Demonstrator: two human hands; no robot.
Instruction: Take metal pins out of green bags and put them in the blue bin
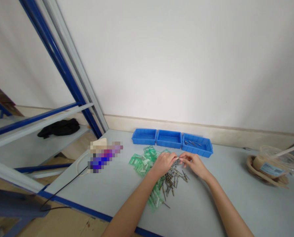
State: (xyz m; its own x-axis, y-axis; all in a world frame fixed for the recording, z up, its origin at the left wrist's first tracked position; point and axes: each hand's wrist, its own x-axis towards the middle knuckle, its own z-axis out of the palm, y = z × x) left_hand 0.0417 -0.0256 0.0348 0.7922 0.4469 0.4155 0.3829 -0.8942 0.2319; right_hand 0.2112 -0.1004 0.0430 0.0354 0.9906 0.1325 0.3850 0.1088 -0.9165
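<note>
My left hand is closed above the pile, its fingertips meeting those of my right hand. Both hands pinch at something too small to make out. Below and between them lies a loose heap of thin metal bits, some with brass-coloured parts. Green plastic packets spread to the left of the heap and under it. Behind the hands three blue trays stand in a row: the left tray and middle tray show nothing inside, and the right tray holds several thin metal bits.
A blurred-out object with a black cable and a white box are at the left of the grey table. At the right sit a tape roll and clear plastic in a brown holder. A blue frame post rises at left.
</note>
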